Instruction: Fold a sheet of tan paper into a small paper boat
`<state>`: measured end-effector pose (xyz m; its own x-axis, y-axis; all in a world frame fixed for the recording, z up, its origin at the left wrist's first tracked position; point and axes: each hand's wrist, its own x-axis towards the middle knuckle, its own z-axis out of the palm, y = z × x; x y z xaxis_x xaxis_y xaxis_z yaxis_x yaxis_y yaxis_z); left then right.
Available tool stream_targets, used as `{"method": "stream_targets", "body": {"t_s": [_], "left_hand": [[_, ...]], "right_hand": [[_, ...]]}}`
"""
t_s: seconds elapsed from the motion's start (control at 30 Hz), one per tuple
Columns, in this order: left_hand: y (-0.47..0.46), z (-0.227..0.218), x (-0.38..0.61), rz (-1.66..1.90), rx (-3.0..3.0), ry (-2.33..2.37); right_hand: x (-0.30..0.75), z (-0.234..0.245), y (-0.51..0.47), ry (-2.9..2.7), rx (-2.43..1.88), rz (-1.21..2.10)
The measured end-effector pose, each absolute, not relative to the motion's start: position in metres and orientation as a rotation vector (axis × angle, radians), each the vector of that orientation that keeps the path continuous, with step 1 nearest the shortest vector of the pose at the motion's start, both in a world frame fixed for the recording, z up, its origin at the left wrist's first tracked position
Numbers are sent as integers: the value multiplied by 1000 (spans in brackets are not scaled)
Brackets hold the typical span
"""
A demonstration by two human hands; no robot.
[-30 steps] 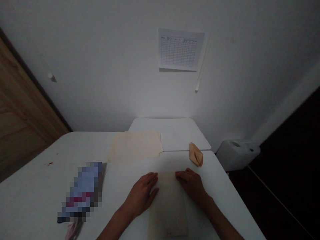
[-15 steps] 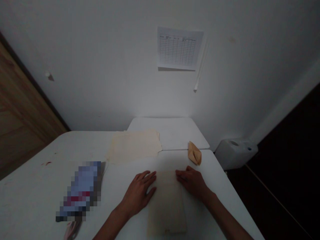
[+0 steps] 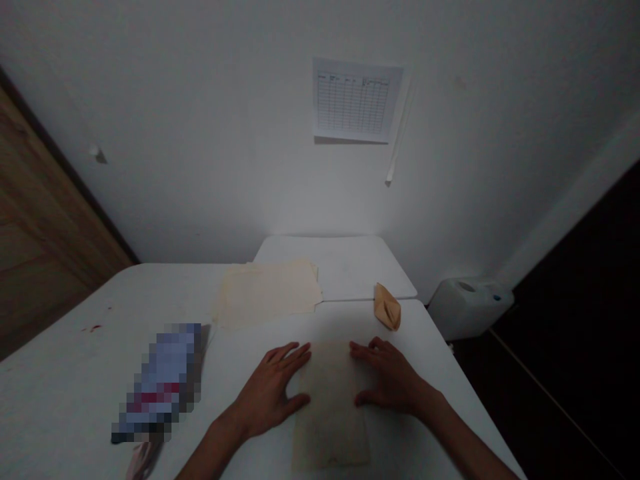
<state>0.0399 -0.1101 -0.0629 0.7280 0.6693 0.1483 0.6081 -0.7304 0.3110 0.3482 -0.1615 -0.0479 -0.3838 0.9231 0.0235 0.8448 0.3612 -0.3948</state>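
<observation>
A folded sheet of thin, yellowish paper (image 3: 331, 413) lies flat on the white table, its long side running away from me. My left hand (image 3: 275, 387) rests along its left edge, fingers stretched forward and thumb out on the paper's side. On the opposite edge lies my right hand (image 3: 390, 377), its fingertips at the far right corner and the thumb spread lower down. Neither hand grips the sheet; the fingers of both are apart. Beyond the right hand sits a small folded brown paper boat (image 3: 387, 308).
A stack of cream paper sheets (image 3: 270, 293) lies at the back left. A pixelated blue item (image 3: 167, 373) is on the left of the white table (image 3: 240, 360). A white plastic container (image 3: 467, 307) stands past the right edge. A printed chart (image 3: 357, 100) hangs on the wall.
My right thumb has spread away from the fingers, down along the paper's right edge. My left hand has shifted slightly, its thumb a little lower. The paper stays in about the same place.
</observation>
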Motion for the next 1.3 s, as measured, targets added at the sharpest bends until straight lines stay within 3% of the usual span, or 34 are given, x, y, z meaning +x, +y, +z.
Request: {"method": "stream_targets", "body": {"t_s": [0.2,0.53,0.77,1.3], "left_hand": [[-103,-67,40,356,2726,1050],[-85,-68,43,388,2757,1095],[-86,-68,44,426,2774,1085],[-87,-67,45,424,2779,1100]], "right_hand": [[349,-61,-159,-2333,-1463,426],[337,-63,-146,-2432,-1445,63],[337,-55,-150,-2470,-1429,336],[348,-45,-166,-2432,-1459,593]]}}
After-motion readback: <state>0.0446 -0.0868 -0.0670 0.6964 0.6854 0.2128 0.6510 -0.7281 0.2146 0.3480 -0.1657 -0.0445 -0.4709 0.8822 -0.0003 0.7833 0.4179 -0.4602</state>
